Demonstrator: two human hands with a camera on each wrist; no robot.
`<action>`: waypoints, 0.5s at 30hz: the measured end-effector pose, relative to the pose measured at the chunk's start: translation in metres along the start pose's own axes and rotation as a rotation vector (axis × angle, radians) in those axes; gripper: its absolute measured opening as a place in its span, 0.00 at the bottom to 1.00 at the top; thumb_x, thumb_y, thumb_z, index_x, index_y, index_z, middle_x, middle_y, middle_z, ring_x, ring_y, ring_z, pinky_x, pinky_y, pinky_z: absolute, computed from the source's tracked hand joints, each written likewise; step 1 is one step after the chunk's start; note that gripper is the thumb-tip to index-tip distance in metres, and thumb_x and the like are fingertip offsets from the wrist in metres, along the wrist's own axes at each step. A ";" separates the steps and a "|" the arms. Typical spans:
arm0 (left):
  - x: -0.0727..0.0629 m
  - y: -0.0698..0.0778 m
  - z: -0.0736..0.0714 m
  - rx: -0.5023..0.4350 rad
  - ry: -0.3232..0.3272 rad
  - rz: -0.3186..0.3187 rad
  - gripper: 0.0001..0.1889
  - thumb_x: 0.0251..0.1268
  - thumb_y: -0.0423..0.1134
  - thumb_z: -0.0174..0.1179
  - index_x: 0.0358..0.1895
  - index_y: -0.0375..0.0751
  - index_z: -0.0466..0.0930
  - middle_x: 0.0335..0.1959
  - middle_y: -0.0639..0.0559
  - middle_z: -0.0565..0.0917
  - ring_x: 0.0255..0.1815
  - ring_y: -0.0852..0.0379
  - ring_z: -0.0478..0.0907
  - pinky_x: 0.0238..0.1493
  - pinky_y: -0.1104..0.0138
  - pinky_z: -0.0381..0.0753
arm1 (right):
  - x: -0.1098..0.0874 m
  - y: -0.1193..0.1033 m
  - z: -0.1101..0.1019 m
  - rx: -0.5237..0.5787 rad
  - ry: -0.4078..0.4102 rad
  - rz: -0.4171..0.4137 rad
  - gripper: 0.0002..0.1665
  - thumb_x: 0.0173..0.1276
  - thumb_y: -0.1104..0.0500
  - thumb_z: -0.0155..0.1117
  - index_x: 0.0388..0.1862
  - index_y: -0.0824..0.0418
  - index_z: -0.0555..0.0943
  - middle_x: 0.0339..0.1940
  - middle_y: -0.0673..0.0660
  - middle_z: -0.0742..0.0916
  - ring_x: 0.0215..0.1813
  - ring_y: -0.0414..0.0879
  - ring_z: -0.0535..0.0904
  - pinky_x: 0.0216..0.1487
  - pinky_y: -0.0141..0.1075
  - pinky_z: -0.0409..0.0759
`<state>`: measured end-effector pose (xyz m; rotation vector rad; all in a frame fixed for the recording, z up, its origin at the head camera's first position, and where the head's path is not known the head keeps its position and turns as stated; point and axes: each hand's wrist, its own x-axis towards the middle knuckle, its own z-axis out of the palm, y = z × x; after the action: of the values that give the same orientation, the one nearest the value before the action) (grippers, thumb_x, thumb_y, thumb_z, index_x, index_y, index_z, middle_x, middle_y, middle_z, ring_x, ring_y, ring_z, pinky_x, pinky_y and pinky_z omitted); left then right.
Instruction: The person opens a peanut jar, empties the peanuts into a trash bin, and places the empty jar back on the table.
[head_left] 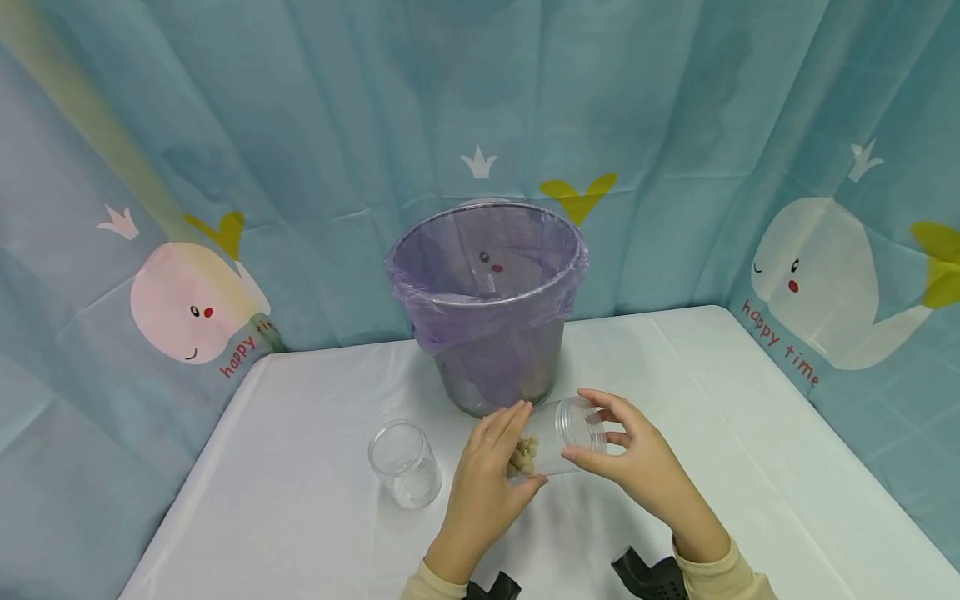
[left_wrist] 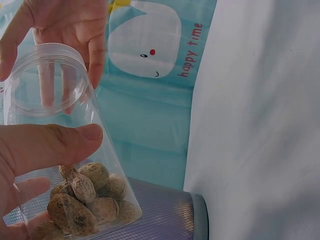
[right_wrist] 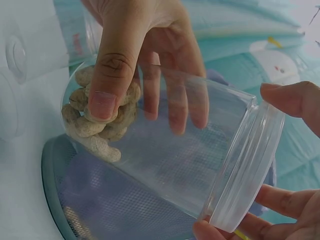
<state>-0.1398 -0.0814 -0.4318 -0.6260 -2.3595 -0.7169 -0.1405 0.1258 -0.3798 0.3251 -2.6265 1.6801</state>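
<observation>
A clear plastic jar is tilted on its side over the table, with several peanuts in their shells gathered at its base end. My left hand grips it around the base, the thumb pressed on the near wall over the peanuts. At the other end, my right hand curves around the clear ringed top, its thumb and fingertips at opposite sides of the rim. Left of my left hand, a second clear jar stands upright on the table.
A mesh bin with a purple liner bag stands just beyond my hands. Behind the white table hangs a teal curtain with whale prints, which also runs along both sides.
</observation>
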 end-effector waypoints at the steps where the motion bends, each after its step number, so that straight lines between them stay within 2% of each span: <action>1: 0.000 0.000 0.000 0.000 0.000 0.000 0.52 0.29 0.38 0.86 0.69 0.47 0.72 0.66 0.50 0.79 0.65 0.47 0.75 0.64 0.54 0.80 | 0.000 0.000 0.000 -0.003 0.000 -0.006 0.42 0.60 0.50 0.76 0.71 0.57 0.70 0.68 0.57 0.76 0.64 0.53 0.73 0.62 0.47 0.80; 4: 0.000 0.000 0.000 -0.001 0.001 -0.002 0.52 0.29 0.38 0.86 0.69 0.47 0.72 0.66 0.50 0.79 0.65 0.47 0.75 0.64 0.55 0.80 | 0.000 0.001 0.001 -0.015 -0.002 -0.025 0.42 0.60 0.52 0.76 0.71 0.56 0.70 0.69 0.56 0.76 0.65 0.53 0.73 0.62 0.47 0.80; 11: 0.000 0.000 0.000 -0.006 -0.001 -0.007 0.52 0.30 0.38 0.86 0.70 0.47 0.72 0.66 0.50 0.79 0.65 0.47 0.75 0.64 0.54 0.80 | -0.001 0.003 0.001 -0.026 -0.004 -0.046 0.44 0.59 0.50 0.77 0.72 0.56 0.68 0.70 0.55 0.75 0.66 0.53 0.72 0.61 0.39 0.81; 15: 0.000 0.000 0.001 -0.006 0.001 0.002 0.52 0.29 0.38 0.86 0.69 0.46 0.72 0.65 0.50 0.79 0.64 0.47 0.75 0.64 0.54 0.80 | 0.001 0.003 0.002 -0.023 0.013 -0.031 0.46 0.58 0.49 0.77 0.73 0.55 0.67 0.70 0.54 0.76 0.66 0.52 0.72 0.61 0.41 0.80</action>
<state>-0.1397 -0.0808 -0.4321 -0.6306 -2.3564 -0.7237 -0.1415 0.1251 -0.3833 0.3513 -2.6149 1.6363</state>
